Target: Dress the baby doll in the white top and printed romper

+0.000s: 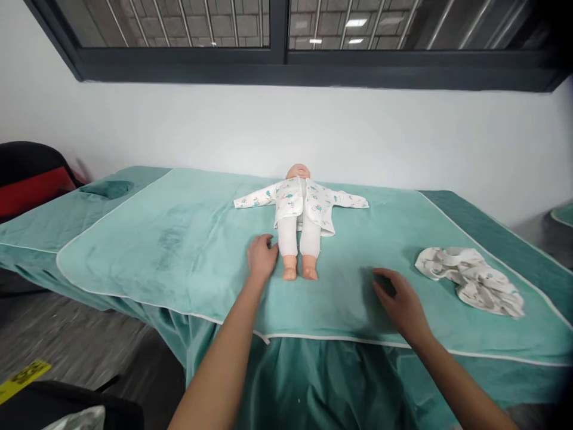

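Observation:
A baby doll [289,234] lies on its back on the green bed cover, feet toward me. It wears white leggings and an unfastened white jacket [319,206] with a small coloured print, its sleeves spread out to both sides. My left hand [262,257] is beside the leg on the left, near the jacket's hem, with thumb and fingers slightly apart and nothing visible in it. To the right of the doll's feet, my right hand [401,303] is over the cover, thumb apart from the fingers, holding nothing. A crumpled white printed cloth [477,280] lies further right.
The green bed cover [147,239] has white piping and hangs over the front edge. Behind it are a white wall [188,125] and a dark-framed window [286,65]. A black and red chair-like object [33,179] stands left; a black bag-like object [67,406] is at lower left.

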`<action>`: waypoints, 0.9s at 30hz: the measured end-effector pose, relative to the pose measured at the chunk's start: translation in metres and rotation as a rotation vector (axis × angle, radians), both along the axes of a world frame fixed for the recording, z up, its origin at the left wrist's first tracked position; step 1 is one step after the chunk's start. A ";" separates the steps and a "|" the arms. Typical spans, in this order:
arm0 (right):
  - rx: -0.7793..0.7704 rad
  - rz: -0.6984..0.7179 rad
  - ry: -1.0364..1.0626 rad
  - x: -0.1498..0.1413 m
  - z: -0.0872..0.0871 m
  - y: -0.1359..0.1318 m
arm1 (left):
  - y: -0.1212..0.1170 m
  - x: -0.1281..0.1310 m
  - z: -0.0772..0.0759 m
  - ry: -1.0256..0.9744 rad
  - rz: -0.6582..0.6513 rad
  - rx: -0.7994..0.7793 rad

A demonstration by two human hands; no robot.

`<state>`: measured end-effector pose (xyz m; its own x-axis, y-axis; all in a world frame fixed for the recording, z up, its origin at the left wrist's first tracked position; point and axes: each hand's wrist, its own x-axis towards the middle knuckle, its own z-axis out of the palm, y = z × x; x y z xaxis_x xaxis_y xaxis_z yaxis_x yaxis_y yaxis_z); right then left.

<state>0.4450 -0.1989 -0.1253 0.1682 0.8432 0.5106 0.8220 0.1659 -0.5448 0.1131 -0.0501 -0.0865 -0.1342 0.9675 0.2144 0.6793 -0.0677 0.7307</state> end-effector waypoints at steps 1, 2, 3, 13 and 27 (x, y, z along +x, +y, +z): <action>0.002 0.031 -0.040 -0.004 0.001 0.004 | 0.006 0.004 0.003 0.025 0.027 -0.025; 0.006 0.071 -0.088 -0.010 0.004 0.009 | 0.011 0.008 0.006 0.051 0.054 -0.048; 0.006 0.110 -0.137 -0.019 0.008 0.017 | 0.016 0.011 0.009 0.075 0.077 -0.068; -0.400 0.002 -0.387 -0.107 0.059 0.128 | 0.040 0.019 0.012 0.225 0.055 -0.029; -0.369 -0.072 -0.304 -0.111 0.054 0.129 | 0.033 0.015 0.000 0.207 0.149 0.018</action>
<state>0.3336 -0.0703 -0.0714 0.1225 0.9689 0.2149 0.9555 -0.0566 -0.2895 0.1285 -0.0174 -0.0867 -0.2266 0.9362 0.2688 0.8179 0.0331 0.5744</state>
